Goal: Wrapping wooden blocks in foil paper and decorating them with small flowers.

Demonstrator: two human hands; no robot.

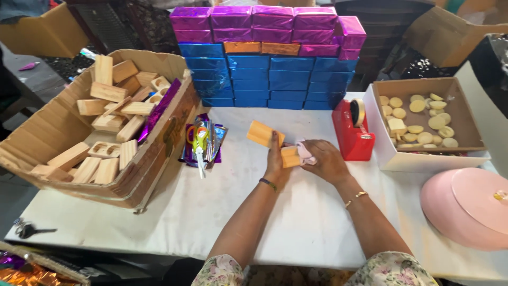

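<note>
**Hands wiping a wooden block**

A wooden block (263, 133), long axis tilted up-left, is clamped in the left hand (274, 161) above the bench (296, 212). The right hand (327, 160) fingers press a pink cloth (306, 153) against it. Scissors (200, 144) lie nearby left.

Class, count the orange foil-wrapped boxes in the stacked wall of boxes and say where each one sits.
2. One orange box and a second orange box lie side by side between the purple rows above and blue rows below. More may be hidden behind the stack.
</note>
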